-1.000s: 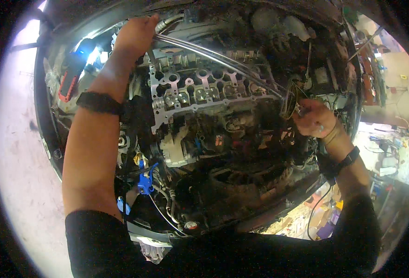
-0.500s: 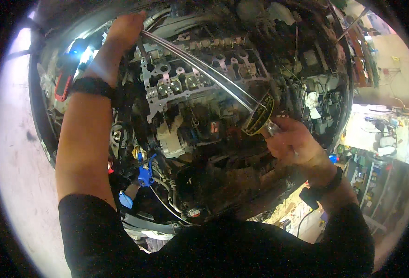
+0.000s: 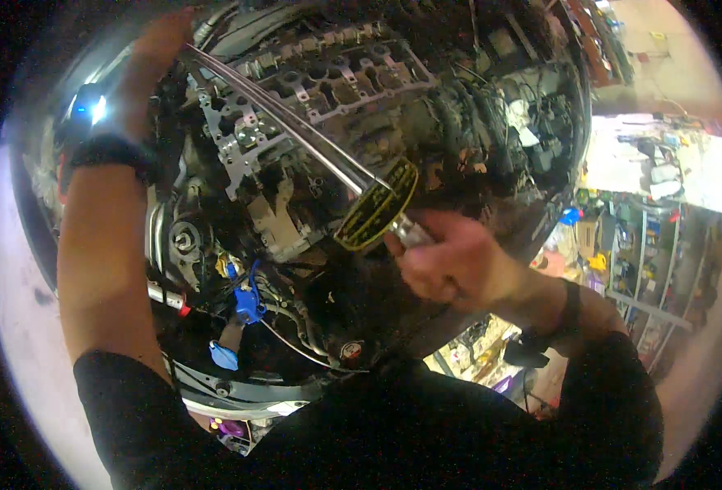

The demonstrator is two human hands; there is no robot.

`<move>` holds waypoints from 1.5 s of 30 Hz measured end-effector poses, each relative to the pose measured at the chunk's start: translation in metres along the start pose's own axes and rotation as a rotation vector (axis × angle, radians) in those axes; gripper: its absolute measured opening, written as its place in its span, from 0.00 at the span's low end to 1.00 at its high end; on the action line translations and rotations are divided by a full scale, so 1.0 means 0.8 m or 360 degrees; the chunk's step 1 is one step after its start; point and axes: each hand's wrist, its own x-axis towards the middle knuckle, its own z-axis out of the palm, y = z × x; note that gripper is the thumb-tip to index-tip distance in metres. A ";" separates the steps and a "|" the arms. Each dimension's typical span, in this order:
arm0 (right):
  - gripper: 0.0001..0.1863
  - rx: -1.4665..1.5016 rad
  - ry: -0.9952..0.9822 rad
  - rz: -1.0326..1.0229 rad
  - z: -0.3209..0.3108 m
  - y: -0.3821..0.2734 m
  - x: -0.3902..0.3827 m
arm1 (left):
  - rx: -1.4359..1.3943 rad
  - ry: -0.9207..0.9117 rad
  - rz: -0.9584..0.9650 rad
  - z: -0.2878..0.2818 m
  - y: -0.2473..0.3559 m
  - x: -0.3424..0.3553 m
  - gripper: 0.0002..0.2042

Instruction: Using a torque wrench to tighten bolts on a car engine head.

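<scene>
A beam-type torque wrench (image 3: 312,147) slants across the open engine bay, from upper left down to the middle. Its shiny rods end at a dark scale plate with a yellow edge. Below that plate, my right hand (image 3: 456,255) is wrapped round the handle. My left hand (image 3: 161,51) is closed over the wrench's far end at the upper left; the fingers are partly blurred, and what sits under them is hidden. Beneath the rods lies the bare metal cylinder head (image 3: 234,151) of the engine, its round openings showing.
A lit work lamp (image 3: 91,106) shines beside my left forearm. Near the front edge of the bay are a blue plastic part (image 3: 247,305), a blue cap (image 3: 223,356) and a pulley (image 3: 184,238). Shelving (image 3: 647,253) with clutter stands at the right.
My right hand has swung the wrench handle left and slightly down. The view has also shifted, so the engine and my left hand appear further left and higher.
</scene>
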 end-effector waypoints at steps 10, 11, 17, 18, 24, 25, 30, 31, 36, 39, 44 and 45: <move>0.14 0.0192 0.0020 -0.0046 0.089 0.054 0.005 | -0.0315 0.0125 0.0118 0.070 -0.053 0.050 0.19; 0.15 0.0258 0.0026 -0.0056 0.102 0.058 0.007 | -0.0375 0.0134 0.0140 0.084 -0.053 0.053 0.20; 0.13 0.0211 0.0204 -0.0084 0.132 0.077 0.007 | -0.1003 -0.0231 -0.0158 0.100 -0.078 0.058 0.23; 0.13 0.0263 0.0172 -0.0130 0.141 0.079 0.007 | -0.0985 -0.0228 -0.0151 0.100 -0.072 0.062 0.23; 0.13 0.0398 0.0120 -0.0196 0.172 0.091 0.015 | -0.0688 0.0031 0.0018 0.094 -0.036 0.060 0.25; 0.11 0.0345 0.0263 -0.0164 0.160 0.088 0.011 | -0.0619 0.0083 0.0029 0.087 -0.040 0.058 0.25; 0.12 -0.0798 0.0274 -0.0253 0.055 0.027 0.006 | -0.0211 0.0664 0.0164 0.084 -0.065 0.015 0.28; 0.13 -0.0823 0.0330 -0.0164 0.035 0.024 0.004 | -0.0661 0.0614 -0.0096 0.074 -0.016 0.020 0.28; 0.17 -0.1780 0.0643 -0.0865 0.000 -0.008 -0.002 | -0.1419 0.0253 -0.1087 0.056 0.018 -0.061 0.24; 0.16 -0.1846 0.0667 -0.0914 0.000 -0.032 0.003 | -0.1144 0.0187 -0.0763 0.140 -0.001 -0.103 0.17; 0.19 -0.1883 0.0735 -0.0735 -0.016 -0.050 -0.004 | -0.0799 -0.0264 -0.0801 0.121 0.095 -0.091 0.17; 0.19 -0.1878 0.0721 -0.0770 -0.019 -0.051 -0.008 | -0.0799 -0.0255 -0.0840 0.094 0.108 -0.093 0.18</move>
